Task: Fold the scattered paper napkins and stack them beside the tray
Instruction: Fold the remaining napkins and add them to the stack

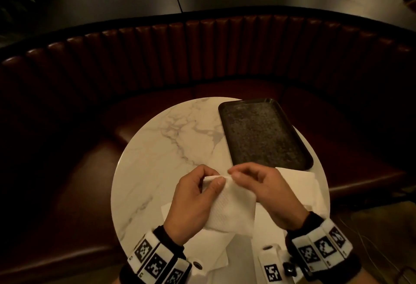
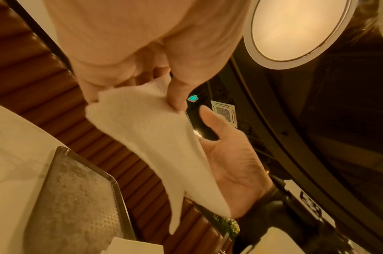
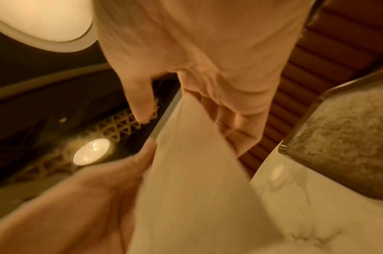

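Both hands hold one white paper napkin (image 1: 234,207) up above the near part of the round marble table (image 1: 157,160). My left hand (image 1: 213,177) pinches its top left edge between thumb and fingers. My right hand (image 1: 234,172) grips the top right edge, with its fingers curled behind the sheet. The napkin (image 2: 156,137) hangs down limp from my left fingers, and in the right wrist view the same napkin (image 3: 197,180) fills the middle. A dark speckled tray (image 1: 263,133) lies empty on the table's right half, just beyond my hands.
More white napkins lie flat on the table: one pile (image 1: 301,184) at the tray's near end, another sheet (image 1: 216,252) under my left wrist. A brown padded booth seat (image 1: 202,54) curves round the far side of the table.
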The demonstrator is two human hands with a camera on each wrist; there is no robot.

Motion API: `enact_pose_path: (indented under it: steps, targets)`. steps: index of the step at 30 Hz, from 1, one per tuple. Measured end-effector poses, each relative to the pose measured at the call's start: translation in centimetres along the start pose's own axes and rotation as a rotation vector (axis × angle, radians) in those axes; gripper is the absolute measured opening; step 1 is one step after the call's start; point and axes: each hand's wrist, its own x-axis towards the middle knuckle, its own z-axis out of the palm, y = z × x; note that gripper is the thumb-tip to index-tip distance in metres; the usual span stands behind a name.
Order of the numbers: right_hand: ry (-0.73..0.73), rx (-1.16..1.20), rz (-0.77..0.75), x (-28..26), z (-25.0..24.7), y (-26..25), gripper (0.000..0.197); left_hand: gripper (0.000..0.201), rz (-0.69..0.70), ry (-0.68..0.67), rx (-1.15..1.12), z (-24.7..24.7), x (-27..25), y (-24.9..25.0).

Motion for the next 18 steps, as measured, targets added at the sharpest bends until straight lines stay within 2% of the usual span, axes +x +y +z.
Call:
enact_pose_path:
  steps: [2, 5, 12, 18]
  targets:
    - [0.082, -0.084, -0.011, 0.4, 0.9, 0.5, 0.009, 0.016, -0.010, -0.002, -0.015, 0.3, 0.0, 0.0]
    - [0.127, -0.071, -0.024, 0.1, 0.8, 1.0, 0.008, 0.020, -0.056, 0.014, -0.090, 0.6, -0.1, -0.1]
    - [0.265, 0.116, 0.101, -0.7, -1.2, 3.4, 0.012, 0.019, -0.147, 0.082, -0.144, 1.9, 0.5, -1.9]
    - [0.332, -0.008, 0.170, 0.0, -5.1, 5.9, 0.009, 0.016, -0.310, -0.028, -0.110, 4.8, 2.4, -6.4]
